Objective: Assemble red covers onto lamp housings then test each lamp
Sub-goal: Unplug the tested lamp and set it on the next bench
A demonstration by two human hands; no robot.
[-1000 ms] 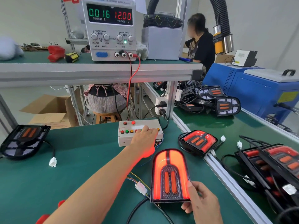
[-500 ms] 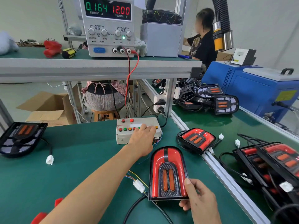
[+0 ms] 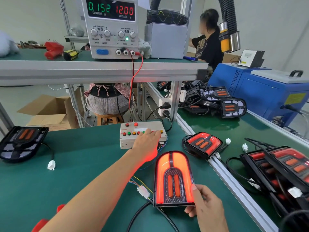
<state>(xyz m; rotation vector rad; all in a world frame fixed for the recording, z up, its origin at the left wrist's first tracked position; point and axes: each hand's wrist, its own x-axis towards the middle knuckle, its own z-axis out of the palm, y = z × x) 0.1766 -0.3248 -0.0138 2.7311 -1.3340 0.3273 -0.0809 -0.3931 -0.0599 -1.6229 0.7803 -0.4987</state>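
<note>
Head view: I am testing a lamp (image 3: 173, 179) that is lying face up on the green tabletop (image 3: 83, 164), its red cover glowing around two orange strips. My right hand (image 3: 206, 209) is holding its lower right corner, thumb pressed on the cover's edge and fingers curled underneath. My left hand (image 3: 147, 141) is lying on the switch box (image 3: 142, 136) beyond the lamp, fingers reaching over the row of coloured buttons; which button they are pressing I cannot tell, since the knuckles are covering them.

I am judging the lamp to be light, rigid moulded plastic with a glossy cover that would scuff or slip under the fingers, so the dark rim is the place to grip, never the trailing wires. Its white plug (image 3: 143, 192) is sitting just beside its left edge, wires running toward the box.

The power supply (image 3: 111, 27) on the shelf is reading 0.152 and 12.00. The lamp's underside and the join between cover and housing are hidden, and the frame is cutting off my forearms and the lamps at far right.
</note>
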